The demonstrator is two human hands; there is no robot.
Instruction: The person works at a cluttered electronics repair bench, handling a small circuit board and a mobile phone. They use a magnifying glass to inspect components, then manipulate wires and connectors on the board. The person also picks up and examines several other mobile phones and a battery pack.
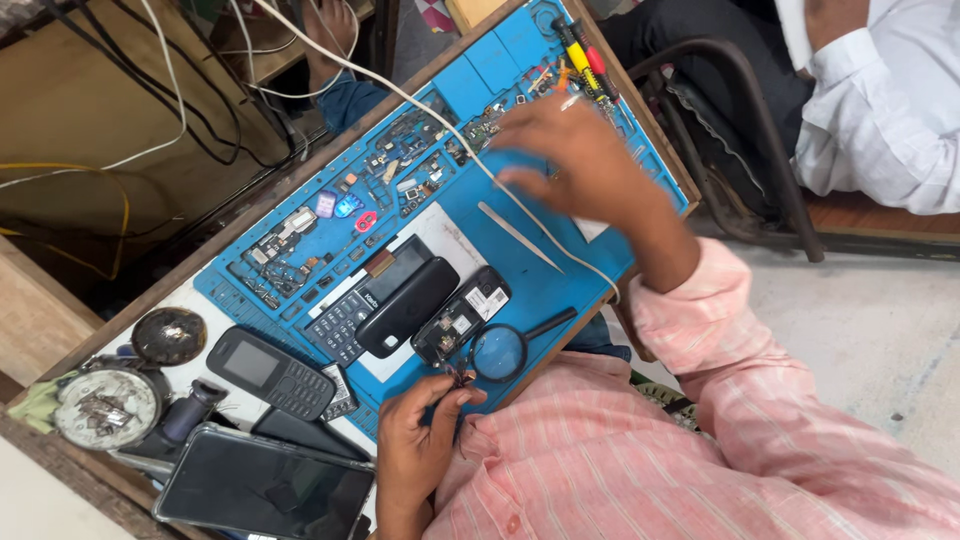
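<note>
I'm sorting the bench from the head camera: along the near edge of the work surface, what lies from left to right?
Round metal dish of scraps → grey keypad phone with a small screen → black phone back cover → opened phone showing its circuit board → black-rimmed magnifying glass → pale tweezers.

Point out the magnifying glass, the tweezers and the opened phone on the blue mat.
magnifying glass (498, 352), head view, on the middle of its lens.
tweezers (518, 236), head view, midway along the pale blades.
opened phone (462, 315), head view, on its exposed circuit board.
</note>
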